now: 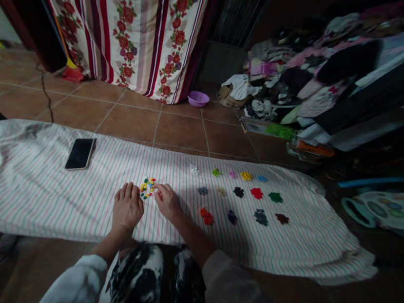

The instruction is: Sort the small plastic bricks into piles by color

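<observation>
A small mixed pile of colourful pieces lies on the striped cloth between my hands. My left hand rests flat on the cloth at the pile's left edge, holding nothing. At the pile's right edge is my right hand, fingers pinched together; what they hold, if anything, is too small to name. To the right, small heaps sorted by colour lie in rows, among them a yellow heap, a red heap, a green heap and an orange heap.
A phone lies on the cloth at the left. Beyond the cloth's far edge are the tiled floor, a purple bowl, a floral curtain and a red broom. Piled clothes stand at the right.
</observation>
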Demonstrator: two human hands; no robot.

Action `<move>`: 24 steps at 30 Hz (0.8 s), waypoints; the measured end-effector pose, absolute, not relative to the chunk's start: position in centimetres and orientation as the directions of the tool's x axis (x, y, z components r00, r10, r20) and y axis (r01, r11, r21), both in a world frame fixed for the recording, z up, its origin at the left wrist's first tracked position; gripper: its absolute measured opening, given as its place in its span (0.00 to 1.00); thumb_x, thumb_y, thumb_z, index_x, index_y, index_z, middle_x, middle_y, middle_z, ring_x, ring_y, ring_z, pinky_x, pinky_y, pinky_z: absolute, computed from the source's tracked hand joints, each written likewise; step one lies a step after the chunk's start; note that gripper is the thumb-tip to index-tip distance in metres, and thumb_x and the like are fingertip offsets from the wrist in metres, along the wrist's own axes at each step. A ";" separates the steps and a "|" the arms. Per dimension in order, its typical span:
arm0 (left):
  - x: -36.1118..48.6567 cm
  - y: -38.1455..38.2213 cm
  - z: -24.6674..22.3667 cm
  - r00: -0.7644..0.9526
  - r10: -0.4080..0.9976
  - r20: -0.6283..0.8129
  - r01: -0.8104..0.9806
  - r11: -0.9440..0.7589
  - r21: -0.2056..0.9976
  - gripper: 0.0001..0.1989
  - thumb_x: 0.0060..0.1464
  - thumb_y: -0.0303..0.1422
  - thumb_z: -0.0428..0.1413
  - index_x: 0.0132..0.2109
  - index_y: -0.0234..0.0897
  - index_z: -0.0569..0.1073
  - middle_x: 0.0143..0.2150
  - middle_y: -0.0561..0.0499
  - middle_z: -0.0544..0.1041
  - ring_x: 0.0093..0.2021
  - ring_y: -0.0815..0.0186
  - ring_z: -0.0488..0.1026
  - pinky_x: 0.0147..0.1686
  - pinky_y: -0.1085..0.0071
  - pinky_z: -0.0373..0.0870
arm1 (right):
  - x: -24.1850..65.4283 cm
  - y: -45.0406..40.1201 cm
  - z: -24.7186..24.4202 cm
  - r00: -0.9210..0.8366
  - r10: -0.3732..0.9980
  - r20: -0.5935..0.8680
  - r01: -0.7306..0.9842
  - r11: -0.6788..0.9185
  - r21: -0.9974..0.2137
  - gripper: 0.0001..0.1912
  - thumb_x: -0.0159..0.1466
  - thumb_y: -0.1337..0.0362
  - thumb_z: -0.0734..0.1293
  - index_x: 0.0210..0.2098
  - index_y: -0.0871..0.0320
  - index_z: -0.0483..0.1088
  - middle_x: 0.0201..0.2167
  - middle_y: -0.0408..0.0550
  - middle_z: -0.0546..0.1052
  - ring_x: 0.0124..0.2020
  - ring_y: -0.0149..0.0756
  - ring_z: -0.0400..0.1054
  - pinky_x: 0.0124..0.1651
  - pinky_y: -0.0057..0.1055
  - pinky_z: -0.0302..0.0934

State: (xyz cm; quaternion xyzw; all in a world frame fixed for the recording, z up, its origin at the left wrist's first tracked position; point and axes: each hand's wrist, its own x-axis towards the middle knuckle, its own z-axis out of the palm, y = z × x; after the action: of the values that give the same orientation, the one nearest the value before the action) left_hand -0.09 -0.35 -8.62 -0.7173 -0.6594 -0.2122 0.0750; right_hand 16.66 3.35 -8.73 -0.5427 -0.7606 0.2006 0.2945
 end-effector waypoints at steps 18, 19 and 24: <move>-0.2 -0.2 -8.6 0.052 0.911 0.408 0.967 -0.148 0.206 0.18 0.61 0.31 0.46 0.54 0.33 0.73 0.59 0.34 0.74 0.63 0.48 0.67 0.58 0.51 0.63 | 15.7 2.7 -9.4 -0.188 0.946 0.264 0.783 0.307 -0.541 0.15 0.71 0.66 0.61 0.51 0.51 0.76 0.43 0.48 0.76 0.44 0.36 0.71 0.47 0.28 0.65; -0.2 -0.2 -8.7 0.048 0.911 0.410 0.966 -0.147 0.212 0.18 0.61 0.31 0.46 0.54 0.33 0.73 0.59 0.34 0.74 0.63 0.48 0.67 0.58 0.51 0.63 | 15.7 2.8 -9.4 -0.187 0.947 0.262 0.781 0.305 -0.545 0.14 0.71 0.66 0.61 0.51 0.51 0.76 0.42 0.48 0.76 0.44 0.36 0.71 0.47 0.28 0.65; -0.3 -0.2 -8.7 0.050 0.915 0.400 0.954 -0.162 0.251 0.19 0.61 0.31 0.46 0.54 0.32 0.73 0.60 0.33 0.74 0.64 0.47 0.66 0.59 0.49 0.62 | 15.5 2.9 -9.3 -0.183 0.958 0.221 0.779 0.278 -0.561 0.12 0.69 0.65 0.65 0.48 0.50 0.77 0.43 0.46 0.75 0.40 0.34 0.71 0.46 0.28 0.65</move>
State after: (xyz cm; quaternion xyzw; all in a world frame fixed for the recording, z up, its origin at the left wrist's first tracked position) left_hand -0.27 -0.21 -8.68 -0.7234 -0.6461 -0.2399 0.0406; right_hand 15.53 2.88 -9.25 -0.5780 -0.7514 0.1635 0.2730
